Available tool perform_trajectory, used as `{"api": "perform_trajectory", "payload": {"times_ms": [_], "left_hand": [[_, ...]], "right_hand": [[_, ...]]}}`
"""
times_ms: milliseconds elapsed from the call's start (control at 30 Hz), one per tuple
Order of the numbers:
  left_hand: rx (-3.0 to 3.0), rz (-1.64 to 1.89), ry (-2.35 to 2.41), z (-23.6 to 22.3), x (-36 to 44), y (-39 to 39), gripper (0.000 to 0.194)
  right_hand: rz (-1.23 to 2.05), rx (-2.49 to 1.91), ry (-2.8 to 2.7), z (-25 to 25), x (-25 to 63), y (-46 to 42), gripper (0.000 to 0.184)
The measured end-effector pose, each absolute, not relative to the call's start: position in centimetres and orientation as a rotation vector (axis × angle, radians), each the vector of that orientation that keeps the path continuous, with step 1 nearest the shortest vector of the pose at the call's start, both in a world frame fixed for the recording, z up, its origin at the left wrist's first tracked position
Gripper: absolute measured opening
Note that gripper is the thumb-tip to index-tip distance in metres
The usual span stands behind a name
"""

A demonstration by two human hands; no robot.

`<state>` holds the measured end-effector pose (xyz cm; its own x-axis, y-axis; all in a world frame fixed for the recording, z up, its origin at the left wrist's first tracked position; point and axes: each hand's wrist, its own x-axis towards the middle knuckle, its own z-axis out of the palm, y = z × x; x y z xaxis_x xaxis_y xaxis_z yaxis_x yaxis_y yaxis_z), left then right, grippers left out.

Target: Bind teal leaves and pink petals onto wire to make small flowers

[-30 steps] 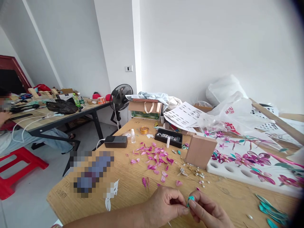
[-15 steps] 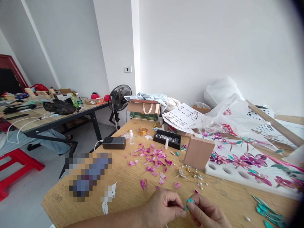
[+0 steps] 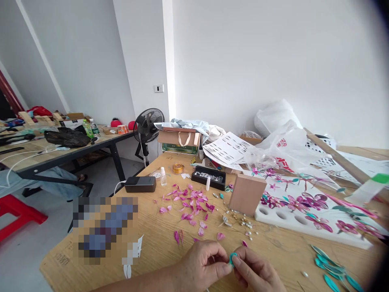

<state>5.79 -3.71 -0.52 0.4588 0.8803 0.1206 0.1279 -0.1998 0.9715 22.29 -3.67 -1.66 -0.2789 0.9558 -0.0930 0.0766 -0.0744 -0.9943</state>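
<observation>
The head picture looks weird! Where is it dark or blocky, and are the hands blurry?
Head view: dark, soft-edged shading in both right corners; coarse blocks over part of the table, hiding what's there; left hand and right hand look fairly sharp.

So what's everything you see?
Petals: many, pink, mid-table
Leaves: several, teal, front right
Pearls: several, white, near block
Wooden block: one, brown, behind pearls
Foam board: one, white, right side
Tray: one, black, behind petals
Box: one, black, left of petals
Fan: one, black, by wall
Stool: one, red, left floor
Printed bag: one, whitish, right rear
Tables: two, tan, near and left
Teal piece: one, teal, right fingertips
Left hand: one, bare, by teal piece
Right hand: one, bare, pinching teal piece
</observation>
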Motion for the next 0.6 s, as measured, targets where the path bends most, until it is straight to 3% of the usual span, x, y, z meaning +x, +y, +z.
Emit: {"api": "perform_trajectory", "payload": {"times_ms": [600], "left_hand": [[1.378,0.879,0.881,-1.6,6.3,-3.3,0.016]], "right_hand": [[1.340,-1.113,-1.483,-2.8,22.3,-3.9,0.043]]}}
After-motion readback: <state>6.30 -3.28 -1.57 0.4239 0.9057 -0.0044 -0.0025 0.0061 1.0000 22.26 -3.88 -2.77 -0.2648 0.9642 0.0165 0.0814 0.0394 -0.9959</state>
